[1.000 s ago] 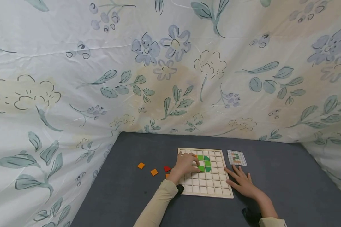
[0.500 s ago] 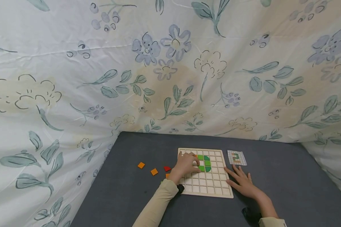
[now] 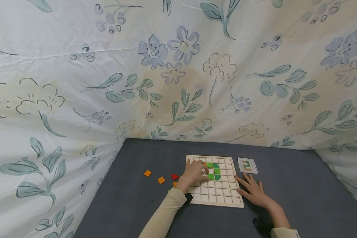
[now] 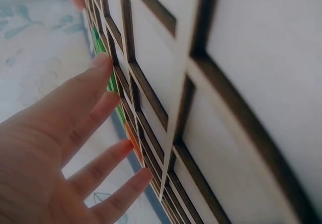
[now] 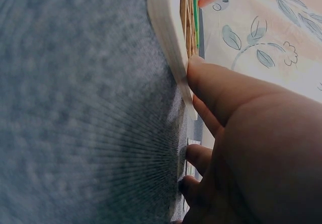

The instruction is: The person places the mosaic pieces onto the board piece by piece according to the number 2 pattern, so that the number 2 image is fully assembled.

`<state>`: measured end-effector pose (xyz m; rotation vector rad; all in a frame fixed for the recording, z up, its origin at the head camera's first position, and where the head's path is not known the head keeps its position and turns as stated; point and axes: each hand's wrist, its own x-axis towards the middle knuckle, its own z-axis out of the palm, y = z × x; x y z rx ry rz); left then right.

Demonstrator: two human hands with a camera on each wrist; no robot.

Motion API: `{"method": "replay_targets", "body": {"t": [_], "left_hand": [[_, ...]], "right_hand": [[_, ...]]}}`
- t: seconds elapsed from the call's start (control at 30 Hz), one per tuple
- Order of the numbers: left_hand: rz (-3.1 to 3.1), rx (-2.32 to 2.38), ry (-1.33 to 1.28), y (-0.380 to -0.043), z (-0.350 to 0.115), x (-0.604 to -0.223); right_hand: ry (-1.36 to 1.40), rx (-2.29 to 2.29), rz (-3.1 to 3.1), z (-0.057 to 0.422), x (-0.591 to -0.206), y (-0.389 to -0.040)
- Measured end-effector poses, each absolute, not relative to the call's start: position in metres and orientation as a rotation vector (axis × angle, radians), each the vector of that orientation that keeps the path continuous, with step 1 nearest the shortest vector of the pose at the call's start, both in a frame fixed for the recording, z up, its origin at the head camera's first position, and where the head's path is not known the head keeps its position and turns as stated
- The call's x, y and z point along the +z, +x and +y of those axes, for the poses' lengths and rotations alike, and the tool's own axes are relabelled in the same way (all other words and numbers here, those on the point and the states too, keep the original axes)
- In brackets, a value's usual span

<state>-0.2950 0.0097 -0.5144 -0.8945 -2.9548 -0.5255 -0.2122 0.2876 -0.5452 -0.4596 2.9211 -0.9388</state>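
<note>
A pale wooden grid board (image 3: pixel 217 199) lies on the dark table, with several green tiles (image 3: pixel 211 177) and a bit of an orange tile (image 3: pixel 205 163) in its cells. My left hand (image 3: pixel 193 172) rests over the board's left part, its thumb and fingers spread. In the left wrist view the thumb tip lies at a green tile (image 4: pixel 100 43) and another fingertip at an orange tile (image 4: pixel 133 138); nothing shows gripped between them. At the board's right edge (image 5: pixel 168 38) my right hand (image 3: pixel 255 192) lies with relaxed fingers, the thumb touching the rim.
A small patterned card (image 3: pixel 248 165) lies right of the board, near the right fingertips. To the left are loose orange tiles (image 3: pixel 161 180) and a red tile (image 3: pixel 174 177), some partly behind the left arm. A floral cloth (image 3: pixel 178 99) hangs behind the table (image 3: pixel 122 205).
</note>
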Motion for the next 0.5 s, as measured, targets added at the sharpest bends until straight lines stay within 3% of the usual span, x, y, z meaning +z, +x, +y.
{"method": "replay_targets", "body": {"t": [0.5], "left_hand": [[-2.961,-0.562,-0.904,-0.2971,0.0083,-0.5167]], "right_hand": [[-0.449,-0.927,2.924,0.2873,-0.5441,-0.2123]]}}
